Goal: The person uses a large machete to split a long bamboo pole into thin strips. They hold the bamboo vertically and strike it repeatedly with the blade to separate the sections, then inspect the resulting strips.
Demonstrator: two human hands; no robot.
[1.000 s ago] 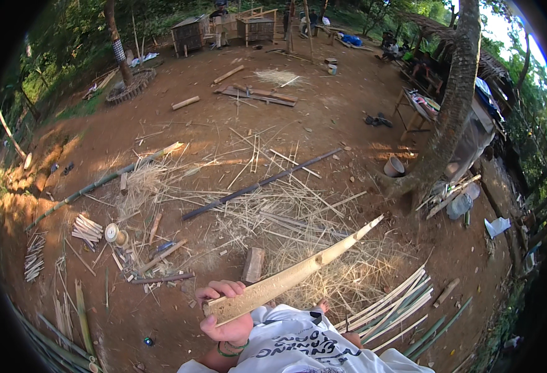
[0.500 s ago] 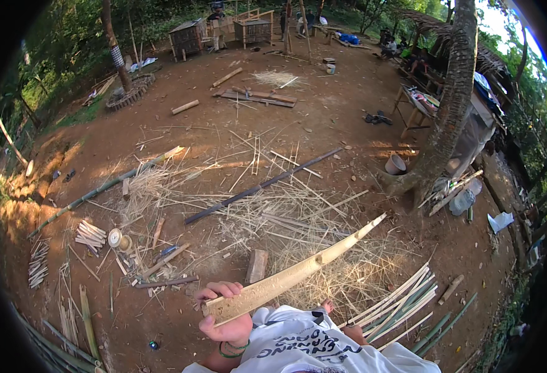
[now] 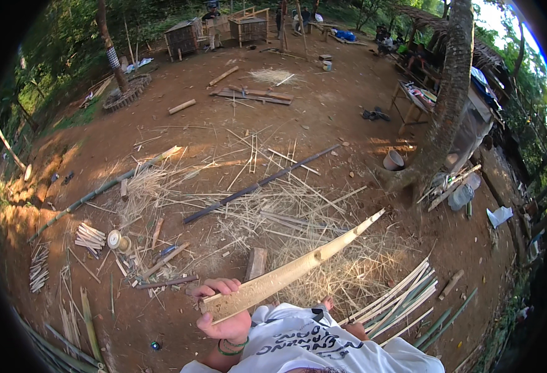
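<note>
My left hand (image 3: 225,313), with a green band at its wrist, grips the near end of a long split piece of bamboo (image 3: 289,274). The fingers curl over its far edge and the thumb presses the near edge. This pale, trough-shaped piece slants up to the right and narrows to a point, its hollow inner side showing node marks. It hangs above a litter of bamboo shavings (image 3: 373,267). My right hand does not appear. Just beyond the bamboo's middle stands a wooden block (image 3: 256,263).
A bundle of bamboo strips (image 3: 404,298) lies at my right. To the left are short cut sticks (image 3: 90,237), a spool (image 3: 120,242) and a green bamboo pole (image 3: 93,194). A dark pole (image 3: 261,184) crosses the shavings ahead. A tree trunk (image 3: 450,99) rises at the right.
The view has shifted very slightly. The split bamboo has moved slightly down and left at its held end, with my left hand still gripping it.
</note>
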